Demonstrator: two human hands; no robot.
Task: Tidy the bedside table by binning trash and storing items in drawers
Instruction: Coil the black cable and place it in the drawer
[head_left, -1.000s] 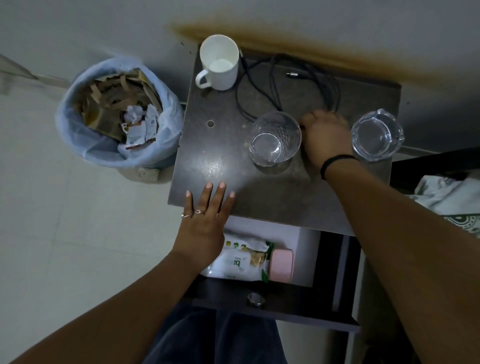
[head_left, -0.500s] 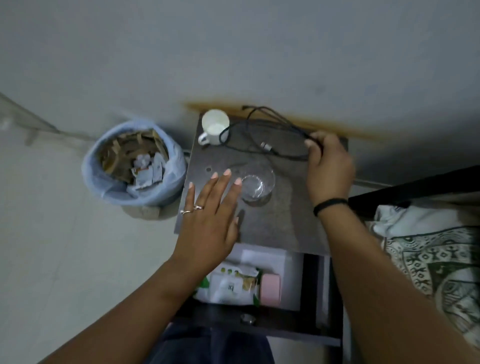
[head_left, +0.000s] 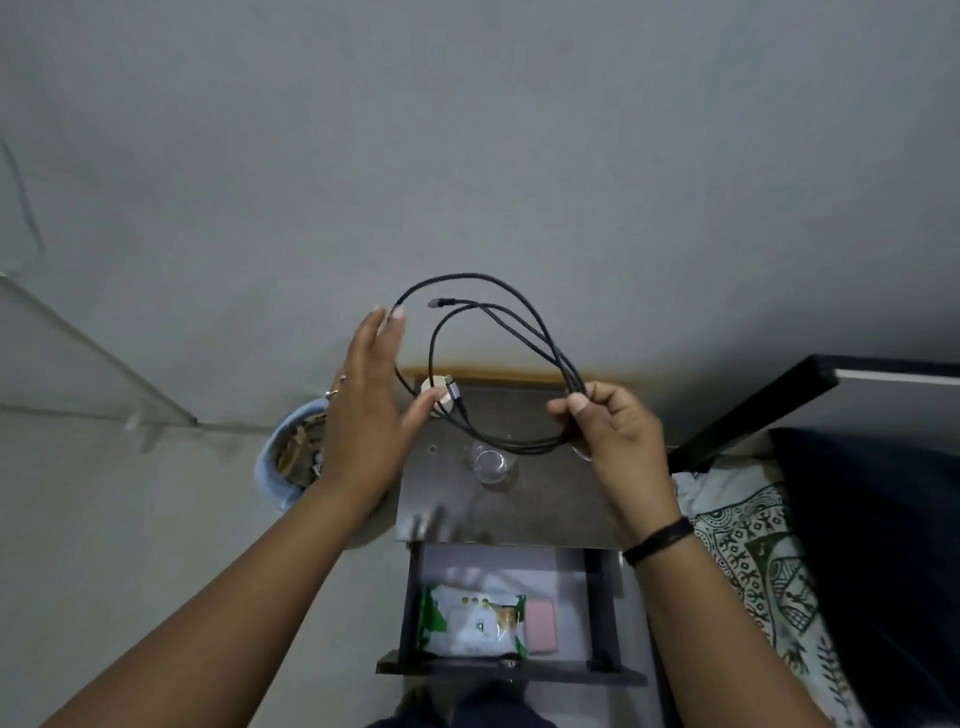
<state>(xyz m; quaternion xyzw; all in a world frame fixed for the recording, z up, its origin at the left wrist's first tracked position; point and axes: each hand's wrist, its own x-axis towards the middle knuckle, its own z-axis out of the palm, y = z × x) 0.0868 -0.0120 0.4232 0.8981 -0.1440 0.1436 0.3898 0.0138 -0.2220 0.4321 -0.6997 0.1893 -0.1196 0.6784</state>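
Note:
My right hand (head_left: 610, 431) pinches a looped black charging cable (head_left: 511, 322) and holds it up above the dark bedside table (head_left: 550, 501). My left hand (head_left: 366, 410) is raised beside the loops with fingers spread, touching or nearly touching the cable's left side. A clear drinking glass (head_left: 489, 465) stands on the table below the cable. A white mug (head_left: 434, 387) at the table's back left is mostly hidden by my left thumb. The top drawer (head_left: 597, 613) is pulled out, holding a wipes packet (head_left: 475, 618) and a pink case (head_left: 542, 626).
A blue-lined bin (head_left: 291, 457) full of paper scraps stands on the floor left of the table. A bed with a patterned sheet (head_left: 753, 561) and a dark pillow (head_left: 872, 545) sits to the right. The grey wall rises behind the table.
My right hand lifted the cable off the table into the air. My left hand rose from the table's front edge to the cable's left side. The view tilted up and back.

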